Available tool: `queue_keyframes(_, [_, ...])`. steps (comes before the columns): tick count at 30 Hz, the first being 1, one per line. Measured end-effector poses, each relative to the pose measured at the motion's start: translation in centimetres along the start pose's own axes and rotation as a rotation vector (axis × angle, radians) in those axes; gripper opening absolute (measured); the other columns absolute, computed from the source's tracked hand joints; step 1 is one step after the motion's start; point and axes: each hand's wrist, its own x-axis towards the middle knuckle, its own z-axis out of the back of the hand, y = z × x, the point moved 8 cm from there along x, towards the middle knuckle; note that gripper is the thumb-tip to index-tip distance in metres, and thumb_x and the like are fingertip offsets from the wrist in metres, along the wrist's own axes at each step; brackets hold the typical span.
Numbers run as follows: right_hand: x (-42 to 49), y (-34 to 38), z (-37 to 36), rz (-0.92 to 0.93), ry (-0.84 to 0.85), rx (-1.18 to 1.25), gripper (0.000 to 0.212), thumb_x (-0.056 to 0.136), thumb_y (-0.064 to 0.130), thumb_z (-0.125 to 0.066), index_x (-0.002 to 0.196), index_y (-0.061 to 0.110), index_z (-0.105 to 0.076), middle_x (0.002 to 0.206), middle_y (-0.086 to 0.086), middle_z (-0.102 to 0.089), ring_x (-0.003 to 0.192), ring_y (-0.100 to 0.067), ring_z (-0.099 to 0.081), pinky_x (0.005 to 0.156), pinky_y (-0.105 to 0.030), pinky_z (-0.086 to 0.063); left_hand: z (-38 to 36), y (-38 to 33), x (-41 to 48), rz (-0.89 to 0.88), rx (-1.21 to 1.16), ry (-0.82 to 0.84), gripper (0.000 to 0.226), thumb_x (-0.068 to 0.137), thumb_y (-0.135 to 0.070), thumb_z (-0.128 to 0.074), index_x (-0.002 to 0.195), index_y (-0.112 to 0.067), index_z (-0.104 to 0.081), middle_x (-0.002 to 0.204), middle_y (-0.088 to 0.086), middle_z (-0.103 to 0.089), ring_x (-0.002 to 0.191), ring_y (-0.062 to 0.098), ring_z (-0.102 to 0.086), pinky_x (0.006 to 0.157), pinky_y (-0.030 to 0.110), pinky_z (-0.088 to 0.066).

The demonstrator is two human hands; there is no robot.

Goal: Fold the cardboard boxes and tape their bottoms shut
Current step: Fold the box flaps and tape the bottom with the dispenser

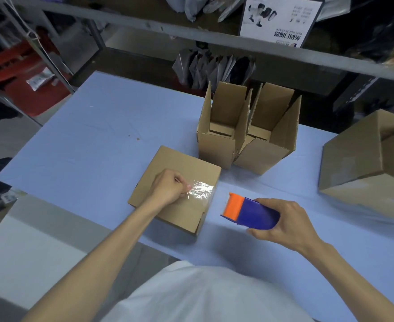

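Step in hand: sealing the bottom seam of the upturned box [165, 159], which sits near centre on the blue table [86, 135].

- Left hand [168, 185]: fingers clenched, thumb and forefinger pinching the left end of the clear tape strip [202, 190]. The strip lies crinkled and shiny across the right part of the box's bottom and reaches its right edge.
- Right hand [282, 219]: fingers wrapped around the blue-and-orange tape dispenser [254, 213], held just right of the box and clear of it. No tape is visibly running between dispenser and box.

Judgement on technique: the strip looks wrinkled, so it wants flattening along the seam, rubbed from the middle outward, with the overhang pressed down the side wall. The box should stay weighted so the flaps do not spring.

Containers:
- Left open box [217, 149] and right open box [261, 156] stand far centre, touching side by side, top flaps upright. Only their folded bottom flaps show inside; nothing else is in them.
- A large box [358, 159] sits at the far right, partly out of frame. Contents not visible.
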Motion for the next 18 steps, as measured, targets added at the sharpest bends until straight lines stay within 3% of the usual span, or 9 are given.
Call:
queue_keyframes(4, [-0.1,-0.8,-0.6,-0.048,0.022,0.000,0.050,0.051,0.059,-0.071,0.095,0.038,-0.066,0.073,0.028,-0.062,0.068,0.004,-0.058,0.056,-0.016,-0.043,-0.7,0.2,-0.4,-0.069,-0.001,-0.023,0.025,0.075,-0.025,-0.079,0.054,-0.022,-0.065,0.046,-0.013,-0.061,0.043,-0.004,-0.052,0.062,0.025,-0.049])
queue_keyframes(9, [-0.2,-0.9,-1.5,-0.071,0.043,-0.041,0.050,0.051,0.064,-0.065,0.093,0.036,-0.065,0.074,0.023,-0.064,0.066,0.002,-0.058,0.054,-0.013,-0.040,-1.0,0.6,-1.1,-0.097,-0.034,-0.056,0.017,0.072,-0.022,-0.080,0.062,-0.022,-0.067,0.046,-0.010,-0.060,0.046,-0.002,-0.054,0.061,0.025,-0.050])
queue_keyframes(13, [-0.2,-1.1,-1.6,-0.090,0.051,-0.056,0.049,0.052,0.059,-0.070,0.094,0.034,-0.066,0.077,0.019,-0.066,0.066,-0.003,-0.058,0.055,-0.013,-0.040,-1.2,0.7,-1.3,-0.097,-0.048,-0.070,0.014,0.072,-0.019,-0.082,0.065,-0.021,-0.069,0.049,-0.004,-0.064,0.047,-0.003,-0.055,0.059,0.022,-0.047])
queue_keyframes(18, [-0.1,-1.4,-1.7,-0.105,0.061,-0.063,0.046,0.055,0.053,-0.078,0.095,0.034,-0.066,0.078,0.019,-0.066,0.066,-0.002,-0.058,0.055,-0.013,-0.039,-1.2,0.1,-1.8,-0.094,-0.042,-0.095,0.012,0.071,-0.016,-0.083,0.068,-0.017,-0.071,0.051,-0.005,-0.063,0.057,0.007,-0.060,0.067,0.027,-0.052])
